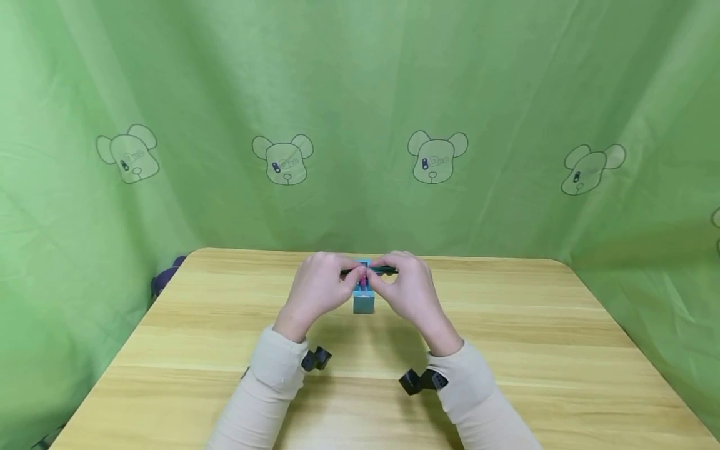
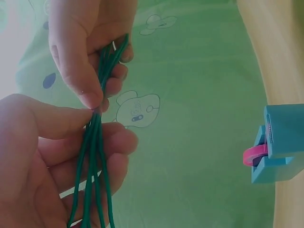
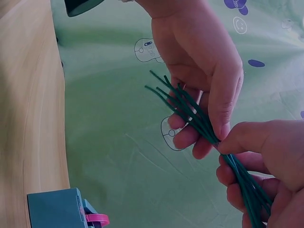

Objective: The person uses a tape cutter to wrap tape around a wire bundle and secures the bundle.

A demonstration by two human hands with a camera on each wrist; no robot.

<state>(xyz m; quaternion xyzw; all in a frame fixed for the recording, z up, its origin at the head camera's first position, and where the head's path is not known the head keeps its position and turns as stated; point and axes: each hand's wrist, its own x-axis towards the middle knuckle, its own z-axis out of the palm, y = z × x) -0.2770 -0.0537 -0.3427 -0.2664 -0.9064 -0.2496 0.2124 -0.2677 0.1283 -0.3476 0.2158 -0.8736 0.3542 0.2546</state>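
Wrist views reveal thin green wires (image 2: 97, 137) as a loose bundle, head view only a dark line above the small blue box (image 1: 364, 302), left hand (image 1: 317, 284) and right hand (image 1: 409, 286) both pinching the bundle, pale wooden table (image 1: 534, 350), draped green cartoon-bear cloth (image 1: 360, 112), pink tab (image 2: 253, 154) on box

Bundle of thin dark green wires (image 2: 97, 142), bunched lengthwise, held level above a small blue box (image 1: 364, 302) with pink tab.
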